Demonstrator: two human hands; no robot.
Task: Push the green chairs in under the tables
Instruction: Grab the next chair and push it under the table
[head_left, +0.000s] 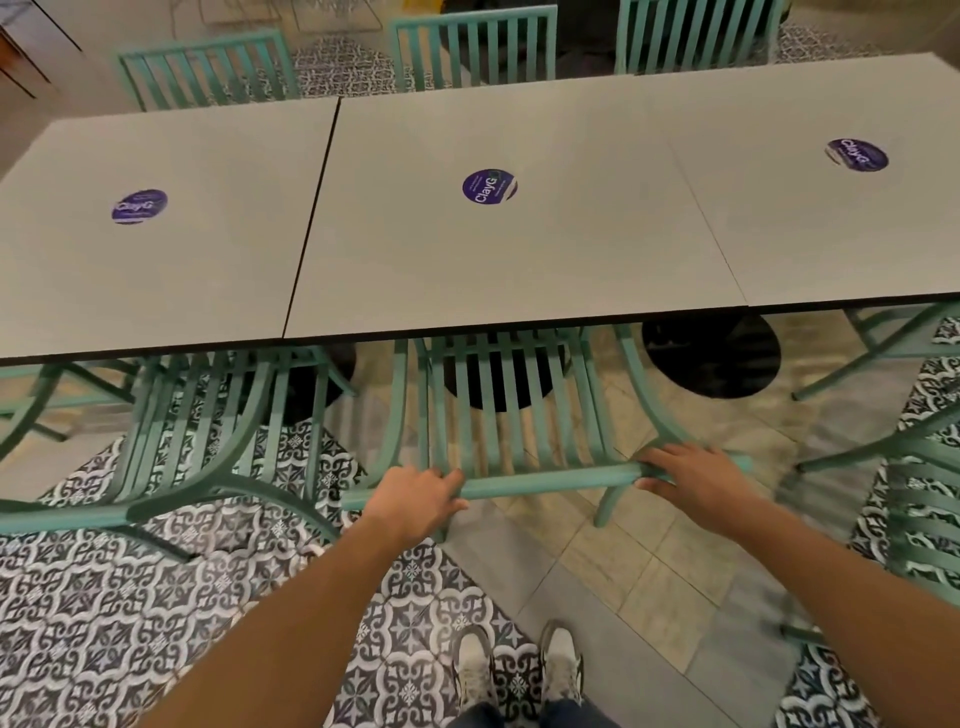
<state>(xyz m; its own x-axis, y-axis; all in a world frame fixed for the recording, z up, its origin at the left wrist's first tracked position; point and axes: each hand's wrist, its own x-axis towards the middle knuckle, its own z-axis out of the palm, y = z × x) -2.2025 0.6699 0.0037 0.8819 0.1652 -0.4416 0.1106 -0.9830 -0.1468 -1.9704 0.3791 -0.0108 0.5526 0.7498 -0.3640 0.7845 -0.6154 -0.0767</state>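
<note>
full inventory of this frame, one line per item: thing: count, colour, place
tables: 3, grey tops, pushed together in a row
round stickers: 3, purple, one on each top
near chairs: 4, green, middle one mostly under the table
far chairs: 3, green, behind the tables
table bases: black, round, on the floor
floor: patterned and plain tiles
shoes: 2, white
left hand: grips the middle chair's top rail
right hand: grips the same rail

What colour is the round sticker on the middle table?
Purple sticker with white lettering, seen in the head view.
</note>
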